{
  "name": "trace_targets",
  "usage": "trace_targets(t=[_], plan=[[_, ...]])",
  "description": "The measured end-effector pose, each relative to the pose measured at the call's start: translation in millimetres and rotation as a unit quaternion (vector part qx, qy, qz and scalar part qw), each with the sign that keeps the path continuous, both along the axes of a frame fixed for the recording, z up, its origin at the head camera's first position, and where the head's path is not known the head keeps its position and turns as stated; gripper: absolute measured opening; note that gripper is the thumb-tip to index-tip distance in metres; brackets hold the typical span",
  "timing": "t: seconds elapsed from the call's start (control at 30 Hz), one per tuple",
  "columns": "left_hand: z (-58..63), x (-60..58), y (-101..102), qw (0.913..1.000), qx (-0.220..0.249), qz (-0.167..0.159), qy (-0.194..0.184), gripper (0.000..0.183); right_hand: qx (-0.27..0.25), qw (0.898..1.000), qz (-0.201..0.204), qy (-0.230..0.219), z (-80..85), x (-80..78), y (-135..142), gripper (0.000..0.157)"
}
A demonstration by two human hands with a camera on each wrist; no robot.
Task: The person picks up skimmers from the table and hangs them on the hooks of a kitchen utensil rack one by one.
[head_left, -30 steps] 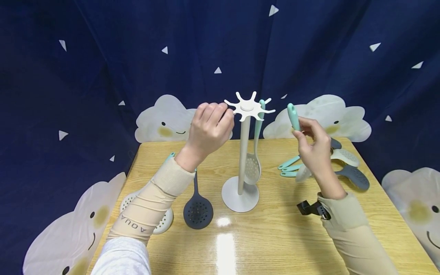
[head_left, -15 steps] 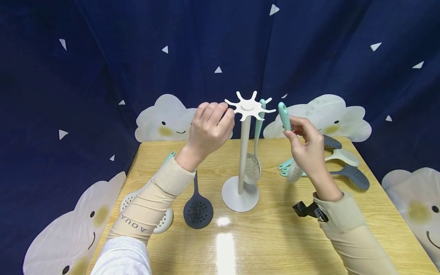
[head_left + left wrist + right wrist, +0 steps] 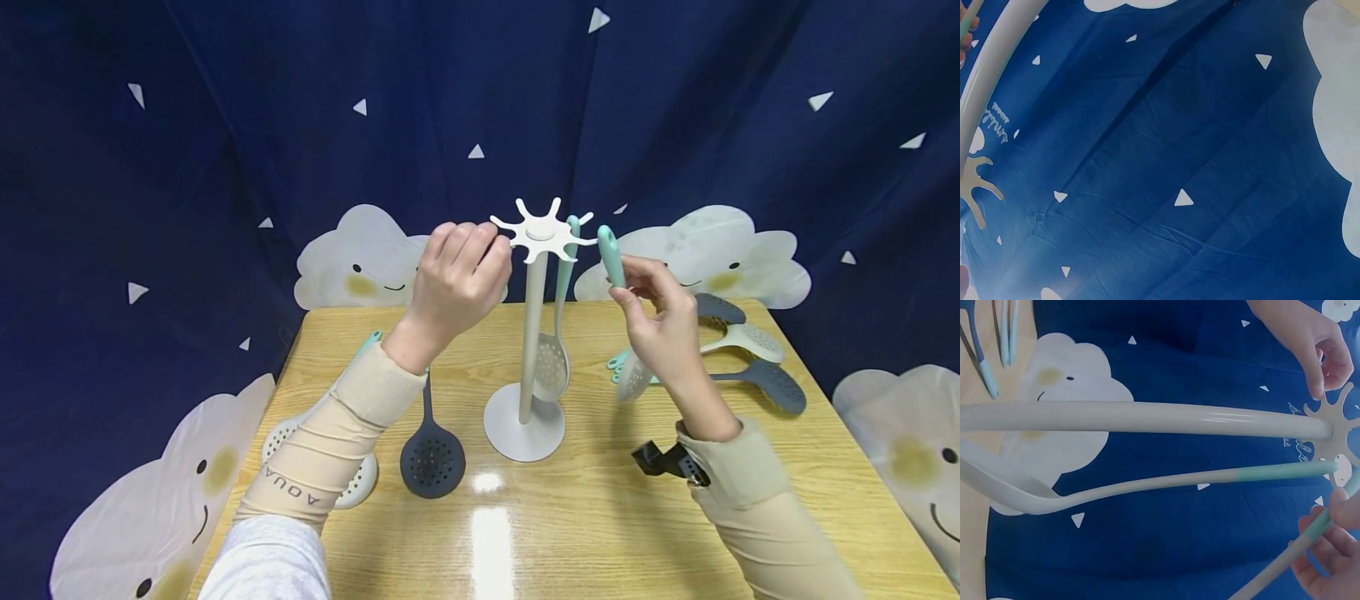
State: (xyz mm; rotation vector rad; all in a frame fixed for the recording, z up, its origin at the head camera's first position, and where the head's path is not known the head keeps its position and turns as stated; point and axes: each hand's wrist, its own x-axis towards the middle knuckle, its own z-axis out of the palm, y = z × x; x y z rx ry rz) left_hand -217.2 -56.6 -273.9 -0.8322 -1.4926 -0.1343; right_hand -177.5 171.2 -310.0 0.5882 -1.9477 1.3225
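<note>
We see the right hand (image 3: 662, 323) pinching the teal-handled utensil (image 3: 611, 257) just right of the rack (image 3: 530, 350), its shaft mostly hidden. The left hand (image 3: 461, 279) pinches the rack's left arm; its sleeve (image 3: 337, 442) partly covers a white skimmer (image 3: 360, 485).

The right hand (image 3: 660, 321) moves closer to the white utensil stand (image 3: 532, 342), carrying the turquoise grip (image 3: 612, 258) of a pale perforated spoon from well apart to the tip of the stand's right prong; whether they touch is unclear. The spoon's head (image 3: 634, 378) also shifts toward the stand, hiding more of the lying handles (image 3: 617, 361), while a dark perforated utensil (image 3: 722, 309) farther right of the stand comes more into view
</note>
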Motion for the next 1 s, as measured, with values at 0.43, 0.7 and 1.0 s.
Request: trace_targets(t=[0.43, 0.7, 1.0], plan=[[0.1, 0.1, 0, 1.0000, 0.003, 0.000, 0.002, 0.006, -0.001, 1.000, 0.007, -0.005, -3.6, -1.9, -9, 0.029], [0.3, 0.1, 0, 1.0000, 0.000, 0.002, 0.002, 0.004, 0.006, 1.000, 0.009, -0.010, -9.1, -5.9, -13, 0.029], [0.6, 0.4, 1, 1.0000, 0.001, 0.005, -0.002, 0.005, -0.002, 1.000, 0.018, -0.015, -11.4, -6.3, -19, 0.029]])
